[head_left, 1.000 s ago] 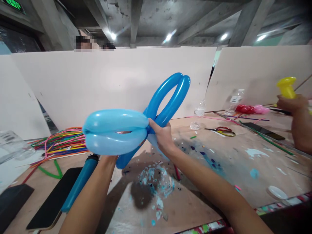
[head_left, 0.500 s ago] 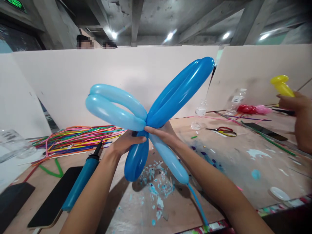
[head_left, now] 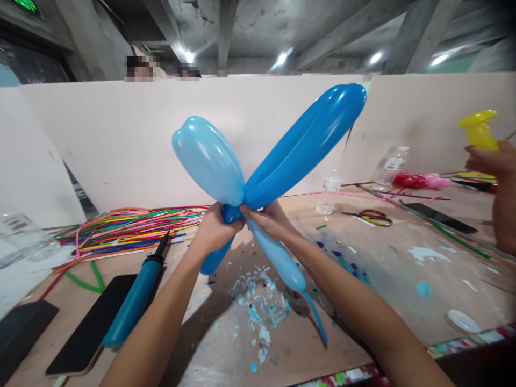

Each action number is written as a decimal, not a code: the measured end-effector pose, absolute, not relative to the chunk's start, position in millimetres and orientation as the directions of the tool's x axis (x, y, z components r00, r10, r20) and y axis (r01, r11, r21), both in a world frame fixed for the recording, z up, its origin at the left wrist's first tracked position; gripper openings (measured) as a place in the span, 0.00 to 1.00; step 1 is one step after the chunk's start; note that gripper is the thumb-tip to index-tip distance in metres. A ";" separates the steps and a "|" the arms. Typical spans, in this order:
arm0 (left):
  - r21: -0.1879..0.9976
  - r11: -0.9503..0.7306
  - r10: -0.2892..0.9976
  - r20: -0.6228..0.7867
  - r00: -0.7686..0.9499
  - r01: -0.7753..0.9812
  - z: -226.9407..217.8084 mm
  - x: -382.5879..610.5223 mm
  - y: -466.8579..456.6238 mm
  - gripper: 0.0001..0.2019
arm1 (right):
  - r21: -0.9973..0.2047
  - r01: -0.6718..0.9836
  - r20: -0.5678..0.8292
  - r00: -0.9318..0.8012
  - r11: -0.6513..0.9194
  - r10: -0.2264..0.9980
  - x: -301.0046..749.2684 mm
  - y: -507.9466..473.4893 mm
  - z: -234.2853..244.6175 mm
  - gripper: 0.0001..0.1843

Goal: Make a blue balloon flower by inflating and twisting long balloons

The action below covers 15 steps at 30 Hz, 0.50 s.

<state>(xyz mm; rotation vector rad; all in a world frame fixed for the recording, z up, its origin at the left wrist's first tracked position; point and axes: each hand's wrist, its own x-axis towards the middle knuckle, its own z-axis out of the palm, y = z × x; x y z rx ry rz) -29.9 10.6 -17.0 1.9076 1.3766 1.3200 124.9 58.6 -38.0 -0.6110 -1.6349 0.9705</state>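
Note:
Two twisted modelling balloons are joined at their middle in front of me. The dark blue balloon (head_left: 310, 148) has a long folded loop rising to the upper right and a shorter part hanging at lower left. The light blue balloon (head_left: 212, 161) makes a loop to the upper left, and its tail, ending in a thin uninflated tip, slopes down to the right. My left hand (head_left: 217, 228) is closed round the lower dark blue part just under the joint. Thumb and fingers of my right hand (head_left: 272, 219) pinch the light blue balloon at the joint; some fingers are hidden behind.
A blue hand pump (head_left: 135, 301) and a black phone (head_left: 94, 322) lie at left, below a pile of uninflated balloons (head_left: 133, 228). Scissors (head_left: 373, 217) and a water bottle (head_left: 332, 188) are at right. Another person's hand (head_left: 489, 161) holds a yellow balloon (head_left: 481, 131).
The light blue loop has swung upward and turned. The dark blue lower part has tilted behind my left hand, which now wraps round it. The other person's yellow balloon has shifted slightly right.

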 end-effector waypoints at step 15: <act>0.961 -0.184 0.974 0.206 0.090 -0.208 -33.4 -51.4 25.4 0.23 | -0.861 -0.102 0.508 -0.150 0.498 0.848 119.7 50.8 -26.3 0.20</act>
